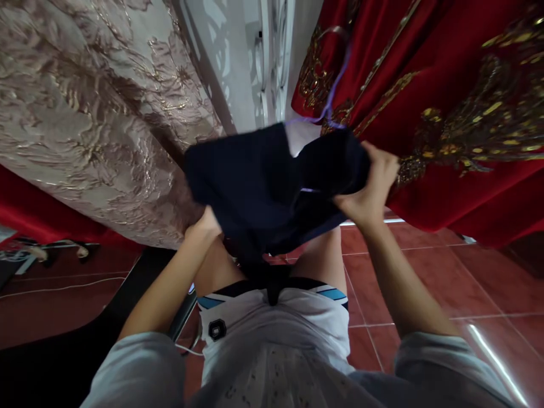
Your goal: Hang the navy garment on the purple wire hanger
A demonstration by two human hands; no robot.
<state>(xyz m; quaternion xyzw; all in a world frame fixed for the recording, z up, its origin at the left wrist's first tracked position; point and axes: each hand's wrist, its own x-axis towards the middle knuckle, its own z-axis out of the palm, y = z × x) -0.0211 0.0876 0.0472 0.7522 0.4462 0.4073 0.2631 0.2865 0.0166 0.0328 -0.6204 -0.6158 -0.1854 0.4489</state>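
A dark navy garment (246,175) is spread between my hands, above my knees. Its exact kind is not clear, as it is folded and partly blurred. My left hand (205,225) grips its lower left edge, with most of the fingers hidden behind the cloth. On the other side, my right hand (374,184) is closed on the right edge, thumb below and fingers above. A thin purple hanger (329,105) emerges from the top of the garment, and its hook rises in front of the red cloth.
Beige embossed fabric (93,113) hangs at the left. Red cloth (450,107) with gold embroidery hangs at the right. Between them stands a pale patterned door with handles (261,62). Red tiles (425,272) cover the floor; a white cable (63,288) lies at the left.
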